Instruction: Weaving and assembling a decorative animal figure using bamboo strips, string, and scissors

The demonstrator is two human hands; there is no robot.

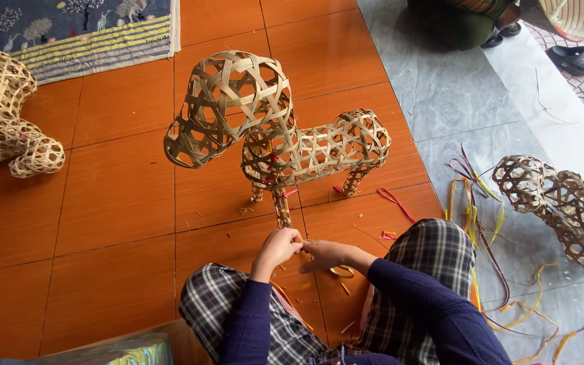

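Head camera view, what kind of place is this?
Probably a home floor used as a weaving workshop: woven bamboo animal frames stand on orange floor tiles, loose coloured strips lie about, and sandals sit by the doorway.

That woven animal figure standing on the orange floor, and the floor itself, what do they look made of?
The woven animal figure looks like thin, flat strips of bamboo or a similar cane, tan and matte, plaited in an open lattice with small red ties. The orange floor seems to be glazed ceramic tile: square joints and a soft sheen. Both hands, left hand and right hand, meet at its front leg.
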